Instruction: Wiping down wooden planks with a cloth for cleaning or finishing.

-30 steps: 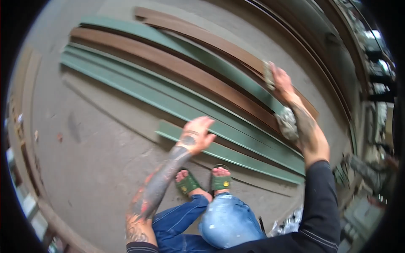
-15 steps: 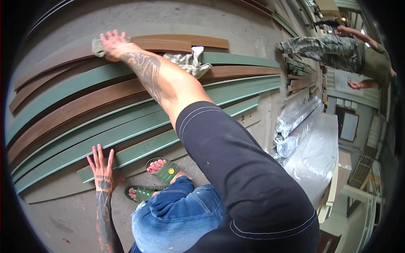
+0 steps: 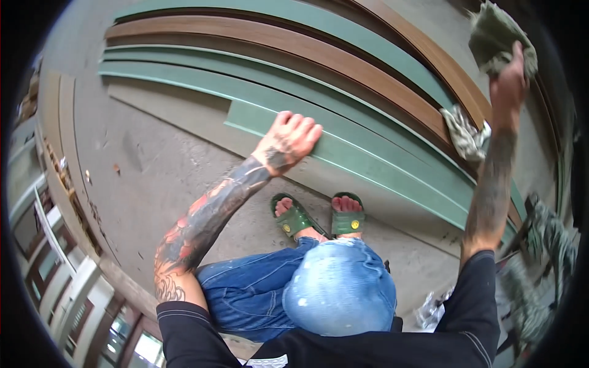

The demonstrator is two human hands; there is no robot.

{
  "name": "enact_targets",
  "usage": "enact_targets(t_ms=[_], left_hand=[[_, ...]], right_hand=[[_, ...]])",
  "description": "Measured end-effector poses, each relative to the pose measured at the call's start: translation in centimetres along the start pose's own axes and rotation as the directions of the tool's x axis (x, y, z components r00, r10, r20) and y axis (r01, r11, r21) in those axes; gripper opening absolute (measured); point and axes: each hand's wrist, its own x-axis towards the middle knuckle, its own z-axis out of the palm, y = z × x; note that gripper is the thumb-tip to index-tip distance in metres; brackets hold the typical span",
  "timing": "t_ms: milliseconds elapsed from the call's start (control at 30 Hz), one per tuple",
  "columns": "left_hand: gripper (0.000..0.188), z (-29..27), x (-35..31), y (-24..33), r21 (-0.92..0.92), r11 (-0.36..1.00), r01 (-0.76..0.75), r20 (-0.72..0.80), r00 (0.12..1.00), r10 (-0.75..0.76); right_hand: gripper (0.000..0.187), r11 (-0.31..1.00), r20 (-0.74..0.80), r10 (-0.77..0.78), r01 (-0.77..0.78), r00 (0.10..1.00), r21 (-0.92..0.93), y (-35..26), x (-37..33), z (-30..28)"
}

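Observation:
I squat on a concrete floor in blue jeans and green sandals [image 3: 319, 216]. My left hand [image 3: 288, 141] rests flat, fingers apart, on the end of a short green board [image 3: 368, 161] just ahead of my feet. My right hand [image 3: 512, 70] is raised at the upper right and grips a grey-green rag [image 3: 494, 30] above the long brown board [image 3: 319, 52]. A second crumpled rag [image 3: 466, 132] lies on the boards below that hand.
Several long green and brown boards [image 3: 202, 76] lie side by side across the floor. White frames [image 3: 55, 276] stand at the lower left. A person in camouflage clothing [image 3: 543, 264] is at the right edge. Crumpled plastic [image 3: 429, 310] lies by my right knee.
The view has swung back left. My right arm, stretched far across the boards half a second ago, is now raised at the upper right with the rag. My left hand stays on the green board.

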Motion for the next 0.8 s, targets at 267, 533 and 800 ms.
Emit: enact_targets(t_ms=[267, 533, 800], left_hand=[[0.006, -14.2, 1.3, -1.5, 0.030, 0.982, -0.187, 0.071, 0.980, 0.184], [0.027, -45.5, -7.1, 2.1, 0.170, 0.985, -0.020, -0.023, 0.999, 0.024], [0.125, -77.7, -21.9, 11.4, -0.514, 0.854, 0.079, -0.823, 0.234, -0.517]], right_hand=[[0.070, 0.917, 0.913, 0.393, 0.033, 0.111, -0.398, -3.2, -15.8, 1.7], [0.036, 0.681, 0.677, 0.732, -0.097, 0.077, -0.726, -24.4, -23.4, 11.0], [0.032, 0.885, 0.885, 0.463, -0.039, -0.043, -0.464, -56.7, -27.2, 20.7]])
